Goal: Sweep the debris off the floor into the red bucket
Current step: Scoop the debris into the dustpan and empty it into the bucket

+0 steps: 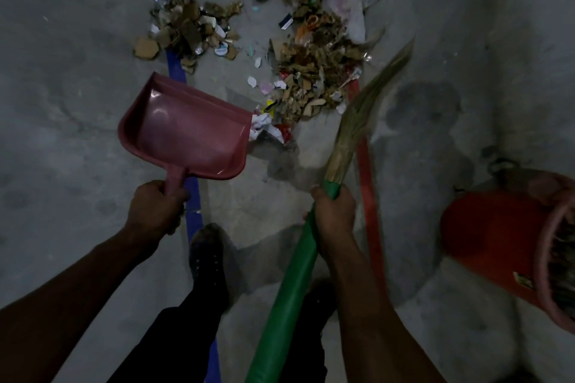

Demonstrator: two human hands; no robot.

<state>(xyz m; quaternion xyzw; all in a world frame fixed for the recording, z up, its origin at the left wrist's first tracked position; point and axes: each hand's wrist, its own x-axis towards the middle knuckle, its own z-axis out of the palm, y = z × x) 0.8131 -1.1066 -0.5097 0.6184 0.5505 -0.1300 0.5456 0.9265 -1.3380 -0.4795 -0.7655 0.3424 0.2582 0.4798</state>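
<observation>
Gripping the dustpan (186, 130) by its handle with the left hand (155, 207), fingers curled round it, pan mouth turned toward the debris (308, 78) on the floor (77, 56). Holding the broom (311, 246) with the right hand (334, 214) closed round the green handle, bristles beside the debris. Lying ahead of both hands, between dustpan and bristles. Sitting tilted at far right, beyond the right hand: the red bucket (494, 239).
</observation>
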